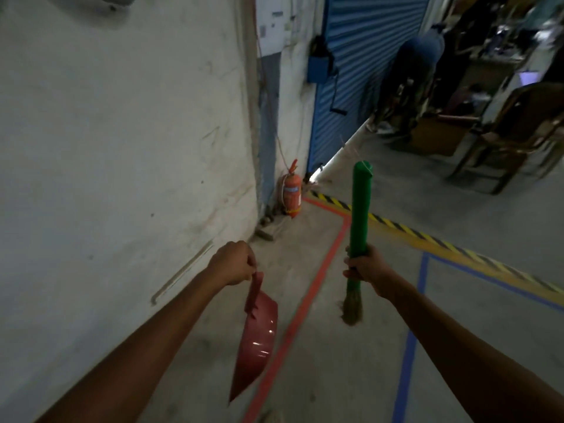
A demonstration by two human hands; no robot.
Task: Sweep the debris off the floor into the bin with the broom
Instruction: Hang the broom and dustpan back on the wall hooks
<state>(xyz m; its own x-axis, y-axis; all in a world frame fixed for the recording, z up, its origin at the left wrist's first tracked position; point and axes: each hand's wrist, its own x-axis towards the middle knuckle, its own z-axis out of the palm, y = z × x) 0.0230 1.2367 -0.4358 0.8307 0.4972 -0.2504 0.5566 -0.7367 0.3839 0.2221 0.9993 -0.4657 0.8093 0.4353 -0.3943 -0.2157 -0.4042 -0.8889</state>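
My left hand (pixel 233 264) grips the handle of a red dustpan (pixel 254 340), which hangs down with its mouth toward the floor, close to the white wall. My right hand (pixel 367 270) is closed around the green handle of a broom (pixel 360 209), held upright. The broom's straw bristles (pixel 352 303) point down below my fist, above the grey concrete floor (pixel 329 361). A little dust and grit lies by the wall base near the far corner. No bin is in sight.
A red fire extinguisher (pixel 291 190) stands in the corner beside a blue roller shutter (pixel 360 71). Red tape (pixel 302 309), blue tape (pixel 410 346) and a yellow-black hazard stripe (pixel 427 239) mark the floor. Wooden chairs (pixel 512 135) and cluttered furniture fill the right background.
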